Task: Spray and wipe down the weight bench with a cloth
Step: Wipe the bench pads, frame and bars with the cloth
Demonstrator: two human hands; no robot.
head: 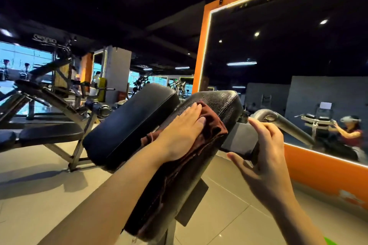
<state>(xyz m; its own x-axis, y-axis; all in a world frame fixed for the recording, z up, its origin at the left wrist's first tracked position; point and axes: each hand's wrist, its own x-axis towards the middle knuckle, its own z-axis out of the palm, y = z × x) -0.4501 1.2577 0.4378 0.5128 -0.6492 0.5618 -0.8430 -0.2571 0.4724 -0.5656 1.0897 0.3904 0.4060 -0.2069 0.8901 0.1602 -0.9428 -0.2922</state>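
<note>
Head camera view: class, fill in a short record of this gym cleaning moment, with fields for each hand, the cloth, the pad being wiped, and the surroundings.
left hand: left hand lies flat, fingers straight, pressing the cloth onto the pad
right hand: right hand is open with relaxed fingers, holding nothing, beside the bench's black frame
cloth: dark red-brown folded cloth, under the left palm
pad: worn, cracked black vinyl bench pad, tilted upward
neighbouring pad: smoother black padded cushion, to its left
surroundings: orange-framed wall mirror; beige tiled floor
spray bottle: none visible
</note>
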